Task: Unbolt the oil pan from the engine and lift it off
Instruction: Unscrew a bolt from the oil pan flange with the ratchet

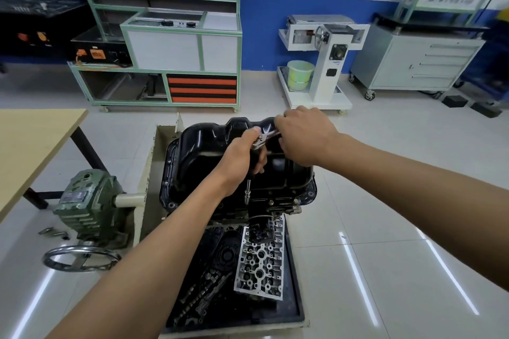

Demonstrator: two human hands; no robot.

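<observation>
Open tiled floor [385, 201] lies right of the stand, while a tabletop [33, 140] edge and the stand's green gearbox [82, 201] crowd the left. The black oil pan [209, 145] sits on top of the engine [278, 207], which is mostly hidden beneath it. The left hand [239, 156] is wrapped round the head of the ratchet [265, 138], and the right hand [303, 134] grips its handle. The extension [248, 192] drops to the pan's near flange, where its tip is hard to make out.
</observation>
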